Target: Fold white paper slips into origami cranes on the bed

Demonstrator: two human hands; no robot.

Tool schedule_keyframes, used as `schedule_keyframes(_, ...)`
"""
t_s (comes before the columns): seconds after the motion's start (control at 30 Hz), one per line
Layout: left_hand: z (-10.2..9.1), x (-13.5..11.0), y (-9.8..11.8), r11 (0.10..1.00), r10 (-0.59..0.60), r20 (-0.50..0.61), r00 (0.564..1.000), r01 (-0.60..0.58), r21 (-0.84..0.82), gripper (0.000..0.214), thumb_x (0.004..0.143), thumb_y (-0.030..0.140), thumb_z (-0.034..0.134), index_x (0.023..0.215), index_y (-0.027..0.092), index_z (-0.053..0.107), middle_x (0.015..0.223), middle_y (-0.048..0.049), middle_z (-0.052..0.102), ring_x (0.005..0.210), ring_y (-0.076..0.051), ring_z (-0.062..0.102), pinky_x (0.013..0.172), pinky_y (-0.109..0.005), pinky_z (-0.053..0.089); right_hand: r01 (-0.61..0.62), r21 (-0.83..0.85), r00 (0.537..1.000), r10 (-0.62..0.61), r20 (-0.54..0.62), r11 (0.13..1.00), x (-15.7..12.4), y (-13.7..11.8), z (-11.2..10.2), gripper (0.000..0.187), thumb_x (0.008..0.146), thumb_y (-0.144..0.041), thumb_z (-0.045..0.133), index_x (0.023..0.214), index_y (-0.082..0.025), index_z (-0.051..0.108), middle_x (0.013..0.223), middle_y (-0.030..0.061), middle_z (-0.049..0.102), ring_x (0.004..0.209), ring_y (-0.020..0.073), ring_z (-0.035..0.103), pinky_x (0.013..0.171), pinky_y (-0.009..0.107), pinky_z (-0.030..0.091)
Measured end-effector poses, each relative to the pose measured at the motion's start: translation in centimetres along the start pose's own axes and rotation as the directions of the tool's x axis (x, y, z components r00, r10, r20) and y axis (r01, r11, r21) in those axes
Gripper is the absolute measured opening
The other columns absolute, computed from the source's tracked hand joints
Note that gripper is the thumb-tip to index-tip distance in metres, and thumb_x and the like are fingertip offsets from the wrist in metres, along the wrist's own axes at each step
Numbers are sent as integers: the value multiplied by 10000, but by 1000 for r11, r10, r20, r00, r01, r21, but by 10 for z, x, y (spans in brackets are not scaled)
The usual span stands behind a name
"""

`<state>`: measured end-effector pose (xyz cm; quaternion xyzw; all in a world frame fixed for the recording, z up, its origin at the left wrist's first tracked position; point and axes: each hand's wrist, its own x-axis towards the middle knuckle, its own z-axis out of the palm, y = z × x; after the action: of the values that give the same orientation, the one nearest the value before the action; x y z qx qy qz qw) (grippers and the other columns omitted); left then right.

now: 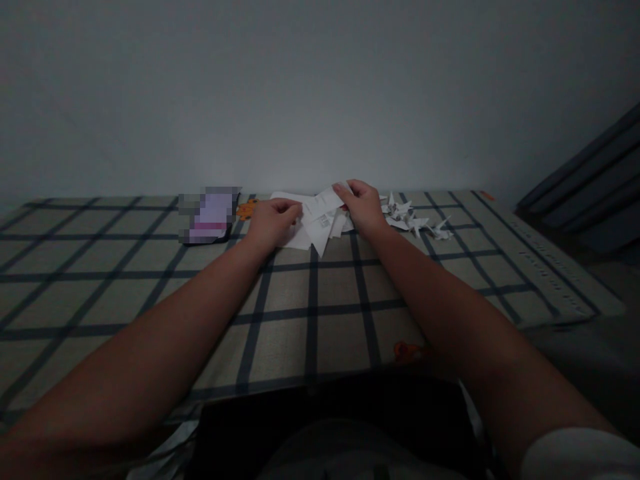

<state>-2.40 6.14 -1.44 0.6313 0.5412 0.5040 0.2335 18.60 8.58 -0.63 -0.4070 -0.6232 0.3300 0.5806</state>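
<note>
Both my arms reach forward over a checked cloth (150, 267). My left hand (273, 221) is curled, its fingers pressed on a pile of white paper sheets (320, 230) near the wall. My right hand (364, 207) pinches the top edge of one white sheet (325, 199) and lifts it slightly off the pile. The two hands are close together, on either side of the papers.
Several small folded white paper cranes (415, 220) lie right of my right hand. A blurred purple-white flat object (210, 217) sits to the left, with an orange print (246, 210) beside it. A plain wall stands behind. The cloth's edge drops off at right.
</note>
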Motion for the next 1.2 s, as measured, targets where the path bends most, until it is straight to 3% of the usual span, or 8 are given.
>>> schedule_keyframes(0.33,-1,-1,0,997,56,138,989,-63,47,337,829,324,610,1036,165,823,836,-55,782,639,-140,614,589,-237,452,29,56,999,-26,-48,998,4,9,-1,455,786,-633,709,719,-201,583,663,-22,518,622,114,481,565,260,389)
schedule_keyframes(0.6,0,-1,-2,998,46,151,987,-39,-48,356,835,259,583,1092,152,805,768,-37,742,587,-113,583,549,-210,458,13,77,999,-9,-54,997,5,11,-1,439,783,-619,719,738,-204,585,692,-13,555,637,118,527,557,252,413)
schedule_keyframes(0.77,1,-2,0,988,68,104,992,-53,-143,395,813,231,587,1145,143,783,813,-56,747,686,-142,646,571,-216,496,8,109,999,-3,-50,994,5,7,-3,431,778,-600,727,713,-201,578,674,-16,542,611,106,508,545,246,412)
schedule_keyframes(0.9,3,0,2,966,-36,61,997,50,-253,385,790,258,642,1135,150,774,849,-67,752,706,-150,656,562,-217,493,-28,162,999,31,-18,986,6,8,-4,408,768,-590,738,766,-197,630,720,-2,599,622,105,522,537,237,411)
schedule_keyframes(0.97,6,0,3,928,-104,106,989,134,-346,353,822,355,644,1079,154,780,907,-88,759,727,-160,664,554,-222,491,-62,182,998,58,29,981,5,10,-3,404,762,-587,747,834,-196,674,773,9,644,657,112,554,542,233,421)
schedule_keyframes(1.1,9,-2,2,846,-125,272,954,246,-473,535,861,636,589,988,153,779,931,-120,758,723,-184,676,560,-258,503,-117,182,990,100,99,976,2,9,0,440,743,-587,760,946,-199,723,873,28,700,721,126,594,564,231,446)
schedule_keyframes(1.2,7,-7,3,899,-84,314,946,208,-387,466,758,571,771,973,158,784,827,-75,742,623,-146,616,559,-248,469,-128,152,986,109,130,980,1,6,0,422,739,-575,754,929,-198,726,866,26,700,712,125,585,568,233,441)
